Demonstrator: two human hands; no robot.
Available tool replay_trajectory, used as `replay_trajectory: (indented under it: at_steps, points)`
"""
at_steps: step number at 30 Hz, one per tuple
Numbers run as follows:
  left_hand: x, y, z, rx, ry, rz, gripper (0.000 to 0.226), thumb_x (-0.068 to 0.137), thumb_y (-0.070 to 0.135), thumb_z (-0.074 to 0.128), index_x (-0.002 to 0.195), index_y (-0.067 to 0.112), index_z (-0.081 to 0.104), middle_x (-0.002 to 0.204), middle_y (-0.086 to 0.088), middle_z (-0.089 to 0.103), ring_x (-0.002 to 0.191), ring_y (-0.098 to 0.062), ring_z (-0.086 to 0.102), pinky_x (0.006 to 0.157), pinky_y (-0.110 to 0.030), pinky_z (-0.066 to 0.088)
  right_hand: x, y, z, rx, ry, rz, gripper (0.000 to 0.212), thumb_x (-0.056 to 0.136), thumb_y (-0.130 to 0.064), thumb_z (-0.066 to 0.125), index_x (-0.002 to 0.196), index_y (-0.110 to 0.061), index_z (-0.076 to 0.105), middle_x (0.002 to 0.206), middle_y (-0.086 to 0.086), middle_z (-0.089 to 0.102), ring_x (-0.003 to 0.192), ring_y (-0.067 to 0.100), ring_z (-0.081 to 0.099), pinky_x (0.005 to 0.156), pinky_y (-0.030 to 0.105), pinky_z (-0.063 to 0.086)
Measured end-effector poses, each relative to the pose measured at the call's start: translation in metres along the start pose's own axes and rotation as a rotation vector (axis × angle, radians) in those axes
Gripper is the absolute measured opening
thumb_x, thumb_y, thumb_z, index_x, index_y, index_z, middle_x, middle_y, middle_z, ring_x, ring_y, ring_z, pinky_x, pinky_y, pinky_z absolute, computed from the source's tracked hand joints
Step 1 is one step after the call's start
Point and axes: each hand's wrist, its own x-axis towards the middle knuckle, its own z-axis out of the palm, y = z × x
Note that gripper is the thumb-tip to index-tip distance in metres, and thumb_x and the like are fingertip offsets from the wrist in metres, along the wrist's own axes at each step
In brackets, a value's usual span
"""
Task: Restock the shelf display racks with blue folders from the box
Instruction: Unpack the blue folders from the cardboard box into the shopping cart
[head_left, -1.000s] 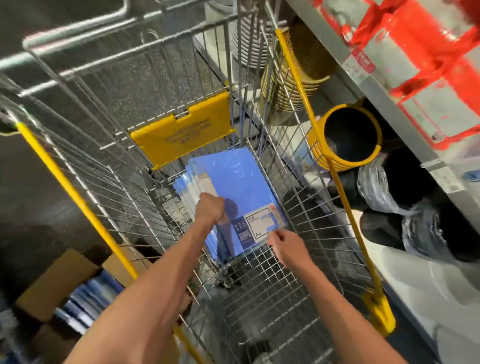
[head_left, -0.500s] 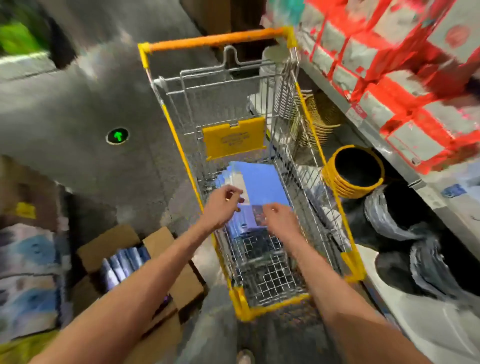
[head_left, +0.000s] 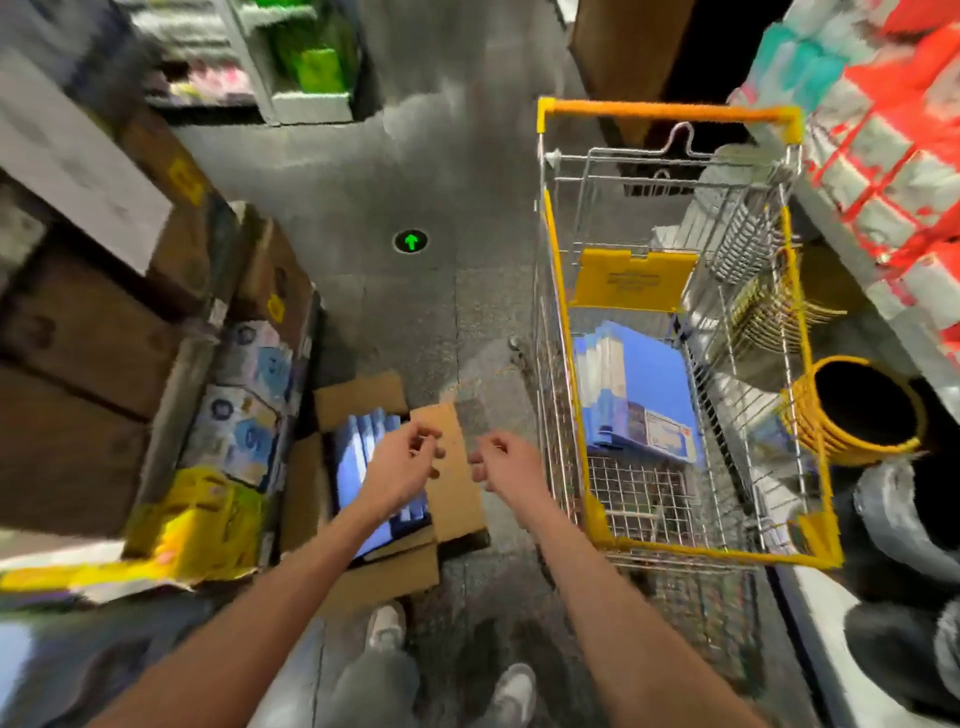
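Both hands have come out of the cart and the view has swung left and back, so the left hand (head_left: 402, 465) now hovers over the open cardboard box (head_left: 363, 400) on the floor, while the right hand (head_left: 506, 465) hangs just beside it, above the box's near flap. The fingers of both hands are loosely curled and hold nothing. A stack of blue folders (head_left: 649, 379) lies flat in the basket of the wire cart (head_left: 665, 110), and more folders (head_left: 353, 467) stand on edge in the box, partly hidden by the left wrist. By this, the work looks to be at an early, staging stage: one batch has gone into the cart, the box is far from empty, and no folder is seen on a display rack, which cannot be picked out in this blurred view. Room is tight. The box sits between stacked cartons (head_left: 78, 338) on the left and the cart on the right, with its flaps splayed outward and the person's shoes close behind it. The cart stands close against the shelf (head_left: 883, 156), and the open floor (head_left: 415, 312) ahead is the only free lane.
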Motion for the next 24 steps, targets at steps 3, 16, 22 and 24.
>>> replay_trajectory:
  at_steps: [3,16,22,24]
  points:
    - [-0.008,-0.042,-0.035,-0.02,0.036,-0.086,0.016,0.104,0.015,0.048,0.106,0.013,0.064,0.085,0.001,0.073,0.065,-0.017,0.07,0.06,-0.028,0.056,0.007,0.005,0.047,-0.06,-0.071,0.019,0.024,0.1,-0.021,0.048,0.102,-0.004,0.064,0.099,0.015,0.073,0.071,0.016,0.061,0.059,0.027,0.046]
    - [0.062,-0.241,-0.176,-0.078,0.025,-0.357,0.019,0.1,0.011,0.051,0.109,0.007,0.067,0.085,-0.004,0.074,0.076,-0.027,0.074,0.071,-0.04,0.062,0.094,0.033,0.306,-0.19,-0.173,0.297,0.05,0.096,-0.048,0.045,0.096,-0.003,0.066,0.102,0.021,0.072,0.07,0.02,0.058,0.082,0.043,0.054]
    - [0.127,-0.303,-0.186,-0.069,-0.047,-0.393,0.013,0.103,0.022,0.051,0.105,0.017,0.063,0.09,-0.005,0.075,0.061,-0.013,0.068,0.055,-0.016,0.053,0.135,0.034,0.367,-0.103,-0.117,0.383,0.029,0.103,-0.045,0.046,0.102,-0.02,0.062,0.108,0.006,0.07,0.095,0.026,0.067,0.087,0.047,0.054]
    - [0.139,-0.322,-0.177,-0.085,-0.044,-0.437,0.011,0.103,0.027,0.052,0.102,0.023,0.063,0.089,-0.001,0.076,0.07,-0.015,0.072,0.068,-0.032,0.062,0.156,0.047,0.372,-0.08,-0.112,0.422,0.034,0.102,-0.049,0.045,0.109,-0.02,0.062,0.111,0.005,0.069,0.099,0.026,0.066,0.093,0.051,0.052]
